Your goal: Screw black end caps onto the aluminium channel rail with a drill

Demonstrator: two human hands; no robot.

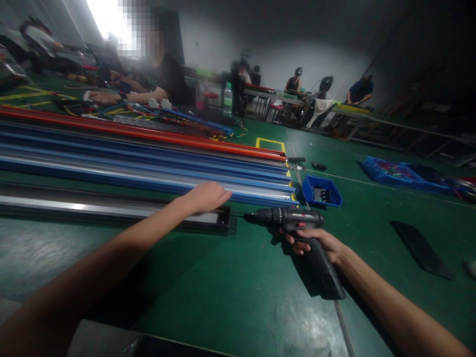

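My right hand (324, 242) is wrapped round the handle of a black cordless drill (299, 216), which lies level and points left. Its thin bit meets the black end cap (232, 221) of a long black channel profile (111, 207), or comes very near it; I cannot tell which. The channel has a shiny strip along its inside. Near the capped end, my left hand (208, 196) is closed over the channel's far edge, its fingertips mostly hidden. Just behind lie several long blue profiles (238, 184) and an orange-red one (208, 142), side by side.
A blue bin (322, 191) with small dark parts sits beyond the drill. A flat black piece (420, 248) lies at right on the green table (372, 223), with blue trays (401, 171) behind it. Across the table a person (163, 79) works near wires and a bottle (227, 101).
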